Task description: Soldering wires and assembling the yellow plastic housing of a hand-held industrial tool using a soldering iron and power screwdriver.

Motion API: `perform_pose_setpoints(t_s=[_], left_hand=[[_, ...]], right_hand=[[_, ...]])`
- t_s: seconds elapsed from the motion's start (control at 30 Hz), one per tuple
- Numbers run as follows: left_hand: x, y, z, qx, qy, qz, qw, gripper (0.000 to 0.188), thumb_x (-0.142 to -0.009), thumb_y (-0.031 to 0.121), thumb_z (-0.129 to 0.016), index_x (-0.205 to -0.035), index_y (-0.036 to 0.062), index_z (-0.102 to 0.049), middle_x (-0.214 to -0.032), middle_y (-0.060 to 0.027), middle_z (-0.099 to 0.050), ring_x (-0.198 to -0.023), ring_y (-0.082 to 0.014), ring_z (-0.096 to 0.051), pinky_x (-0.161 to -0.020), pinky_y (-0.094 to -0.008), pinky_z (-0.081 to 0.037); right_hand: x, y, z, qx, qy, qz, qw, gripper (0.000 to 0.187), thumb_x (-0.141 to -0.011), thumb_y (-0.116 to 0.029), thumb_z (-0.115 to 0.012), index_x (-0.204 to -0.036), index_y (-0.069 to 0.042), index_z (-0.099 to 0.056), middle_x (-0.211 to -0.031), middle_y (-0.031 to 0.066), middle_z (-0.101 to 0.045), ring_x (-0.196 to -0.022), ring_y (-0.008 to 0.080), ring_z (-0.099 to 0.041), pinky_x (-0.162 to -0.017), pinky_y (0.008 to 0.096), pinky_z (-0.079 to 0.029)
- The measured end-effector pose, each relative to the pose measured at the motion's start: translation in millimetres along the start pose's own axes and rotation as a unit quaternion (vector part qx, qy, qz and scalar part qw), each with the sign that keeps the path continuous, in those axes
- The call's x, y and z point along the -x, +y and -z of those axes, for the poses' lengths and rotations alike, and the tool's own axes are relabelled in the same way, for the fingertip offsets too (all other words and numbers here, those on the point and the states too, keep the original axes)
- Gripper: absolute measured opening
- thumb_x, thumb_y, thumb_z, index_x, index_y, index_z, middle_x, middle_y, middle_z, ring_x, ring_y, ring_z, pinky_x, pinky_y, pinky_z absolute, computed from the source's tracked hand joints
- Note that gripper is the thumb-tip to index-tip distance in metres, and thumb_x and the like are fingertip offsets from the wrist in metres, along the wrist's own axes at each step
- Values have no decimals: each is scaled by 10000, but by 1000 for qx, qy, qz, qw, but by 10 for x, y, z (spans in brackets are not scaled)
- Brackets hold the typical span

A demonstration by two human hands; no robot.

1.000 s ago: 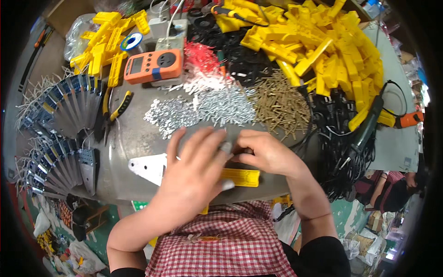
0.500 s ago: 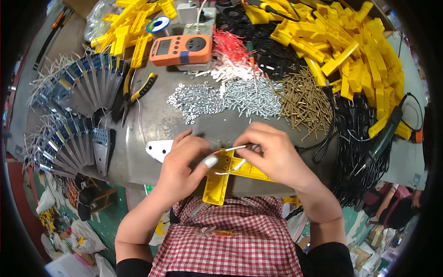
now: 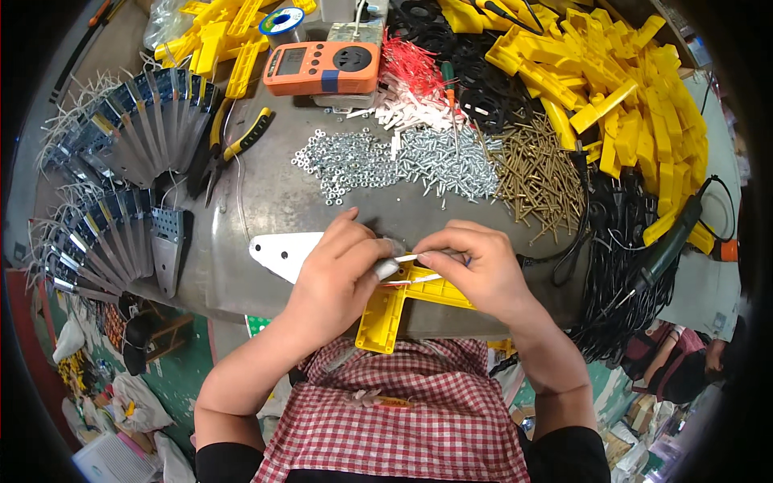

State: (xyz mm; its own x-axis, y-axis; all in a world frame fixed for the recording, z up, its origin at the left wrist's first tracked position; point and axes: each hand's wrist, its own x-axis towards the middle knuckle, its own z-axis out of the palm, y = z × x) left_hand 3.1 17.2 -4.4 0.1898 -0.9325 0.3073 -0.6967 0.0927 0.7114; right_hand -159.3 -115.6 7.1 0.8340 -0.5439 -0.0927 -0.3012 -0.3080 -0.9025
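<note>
**Thin white strand held between both hands, just above yellow plastic**

With left hand point(image 3: 342, 262): curled narrow, apparently gripping left end of thin white strand point(image 3: 409, 258); exact contact covered by own fingers. With right hand point(image 3: 477, 262): tight thumb-and-finger pinch on right end. Just below strand, between hands: white-and-red strand point(image 3: 415, 280). Under that: yellow plastic channels point(image 3: 380, 326), one toward apron point(image 3: 378, 435), one running beneath right hand; one piece or two, cannot tell.

Handling, judged by look: for thin white strand, likely very light, bendy, maybe slick; best pinched near ends, no hard tugging. For yellow plastic channels, probably light, stiff; best held by outer side walls.

Edges, room: just nearside of hands, near edge of bench point(image 3: 451, 324), with yellow poking past. Left of left hand, partly covered: pale plate point(image 3: 296, 249) with holes. Beyond hands: bare strip, then loose nuts point(image 3: 345, 161), screws point(image 3: 451, 165), brass pins point(image 3: 538, 173). Right of right hand: black cables point(image 3: 624, 282), crowding. Most open: beyond left hand, short of pliers point(image 3: 214, 167).
</note>
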Motion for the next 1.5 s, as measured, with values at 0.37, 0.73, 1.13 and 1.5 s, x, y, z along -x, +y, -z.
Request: perform_pose_setpoints(t_s=[0.37, 0.73, 1.13, 1.5], left_hand=[[35, 147, 33, 15, 35, 61, 997, 273, -657, 80, -731, -902, 48, -615, -1039, -117, -571, -1029, -305, -549, -1015, -487, -376], [249, 167, -81, -207, 21, -24, 978, 224, -677, 228, -714, -853, 129, -616, -1124, -65, -545, -1123, -270, -489, -1049, -567, -215], [495, 85, -188, -314, 132, -98, 935, 138, -740, 169, -643, -861, 222, -682, -938, 76, -602, -916, -134, -551, -1051, -502, -196], [305, 215, -93, -311, -14, -68, 948, 175, -758, 118, -587, -931, 111, -616, -884, 21, -625, -946, -155, -589, -1049, -551, -195]], right_hand=[[60, -33, 196, 52, -71, 132, 987, 146, -821, -96, -655, -946, -32, -618, -821, 103, -539, -801, 262, -581, -708, 342, -467], [38, 76, 71, 103, -59, 95, 988, 266, -798, -239, -703, -982, -50, -678, -775, 100, -557, -729, 272, -579, -629, 363, -458], [-72, 120, -57, 171, 72, 239, 953, 335, -813, -117, -665, -1121, -7, -594, -956, 134, -578, -875, 322, -578, -770, 386, -478], [-493, 132, 251, 137, -81, 58, 986, 193, -810, -120, -642, -950, -1, -581, -889, 157, -597, -849, 333, -598, -762, 394, -485]])
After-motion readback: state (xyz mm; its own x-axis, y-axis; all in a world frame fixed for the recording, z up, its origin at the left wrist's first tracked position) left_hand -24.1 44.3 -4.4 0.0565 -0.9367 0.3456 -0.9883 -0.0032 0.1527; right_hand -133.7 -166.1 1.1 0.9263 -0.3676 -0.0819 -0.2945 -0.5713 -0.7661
